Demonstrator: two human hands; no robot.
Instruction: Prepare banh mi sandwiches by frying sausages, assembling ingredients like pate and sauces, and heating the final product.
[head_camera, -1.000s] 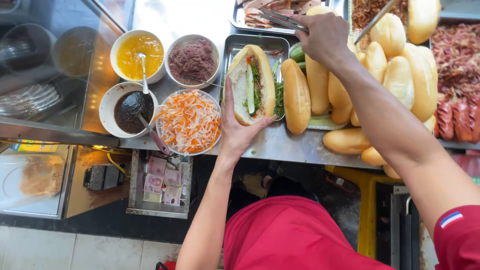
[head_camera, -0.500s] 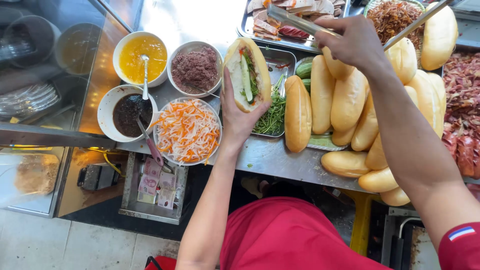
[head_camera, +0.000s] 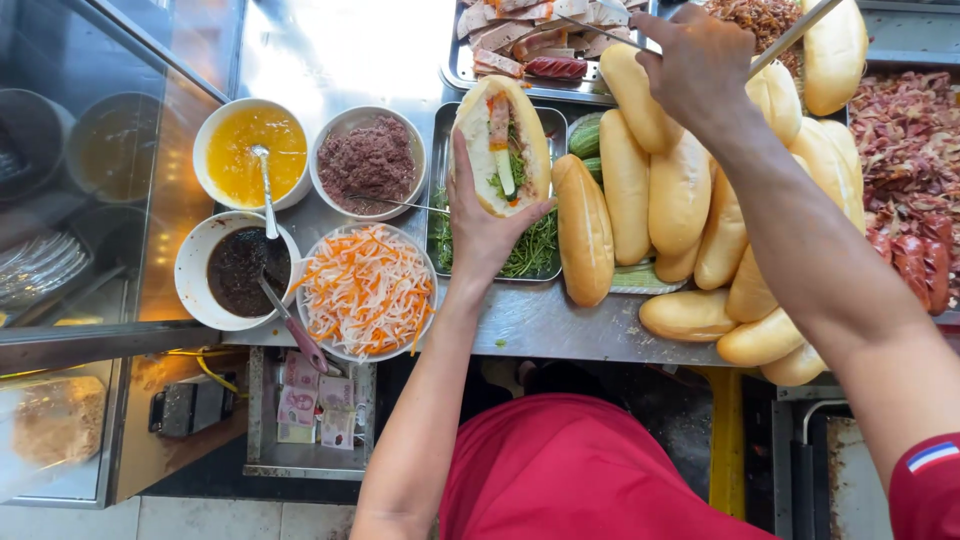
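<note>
Left hand (head_camera: 478, 225) cradles the split sandwich (head_camera: 500, 145), fingers wrapped; right hand (head_camera: 695, 65) pinches tongs (head_camera: 610, 35), seemingly over sliced meat (head_camera: 520, 30). Keep the roll level.

Right hand (head_camera: 700, 65) moved tongs (head_camera: 790, 40) over meat tray (head_camera: 455, 75).

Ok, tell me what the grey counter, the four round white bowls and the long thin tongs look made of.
Grey counter: likely stainless steel, brushed, dull reflections. Round white bowls: smooth glossy white, plastic or ceramic, unclear. Long thin tongs in right hand: shiny silver metal.
</note>
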